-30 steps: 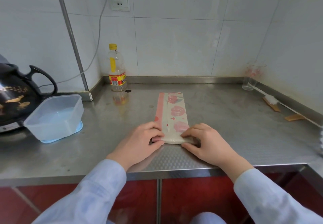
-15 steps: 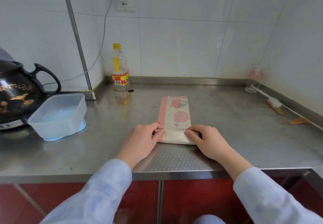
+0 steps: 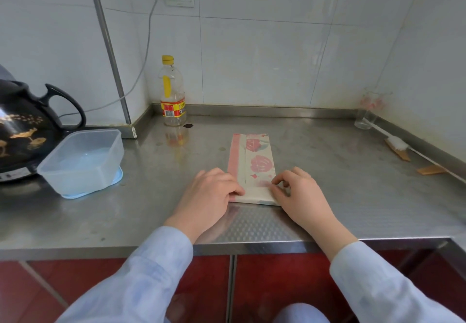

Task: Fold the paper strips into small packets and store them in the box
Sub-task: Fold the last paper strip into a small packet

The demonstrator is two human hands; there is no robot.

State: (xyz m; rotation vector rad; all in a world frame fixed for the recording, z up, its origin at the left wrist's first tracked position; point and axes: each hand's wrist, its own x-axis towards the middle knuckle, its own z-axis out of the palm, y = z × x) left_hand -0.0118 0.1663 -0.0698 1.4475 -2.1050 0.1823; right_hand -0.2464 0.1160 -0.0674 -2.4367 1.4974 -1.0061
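Strip: the long cream paper strip with a pink side band and pink prints (image 3: 252,164) lies flat on the brushed steel countertop (image 3: 340,184), running away from the person. Its near end is turned over into a narrow folded band.
Left hand: the left hand (image 3: 209,196) has its fingers curled together, with the tips bearing on the left end of the folded band.
Right hand: the right hand (image 3: 300,194) pinches the band's right end between thumb and forefinger, and the other fingers are bent behind.
Box: the clear rectangular plastic box (image 3: 83,161) sits open on a pale blue lid, well to the left of the strip and just beside a black kettle with gold decoration (image 3: 22,131). No packet shows inside it.
Done: judging by the short band and the long flat stretch beyond it, only the opening folds on this strip seem to be made.
Left: most of the strip probably has yet to be folded up to packet size. The packet then goes into the box. No other strips are in sight.
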